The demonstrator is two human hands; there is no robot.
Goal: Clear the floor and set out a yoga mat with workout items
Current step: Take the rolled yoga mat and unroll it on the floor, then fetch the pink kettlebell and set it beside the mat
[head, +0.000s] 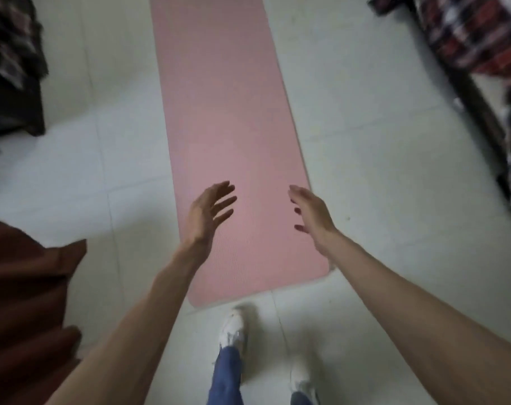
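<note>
The long pink foam yoga mat [228, 135] lies unrolled; left hand [209, 213] and right hand [312, 213] hover above, each grip released. Likely next: fetching workout items.

Empty spread hands [258, 213] above pink mat [228, 112]

This looks like a room in a home, probably a bedroom. The floor [380, 171] has pale tiles. A plaid cloth [476, 33] hangs over dark furniture on the right, another patterned cloth [6, 39] on the left. A pink mat [228, 112] lies flat between them.
</note>
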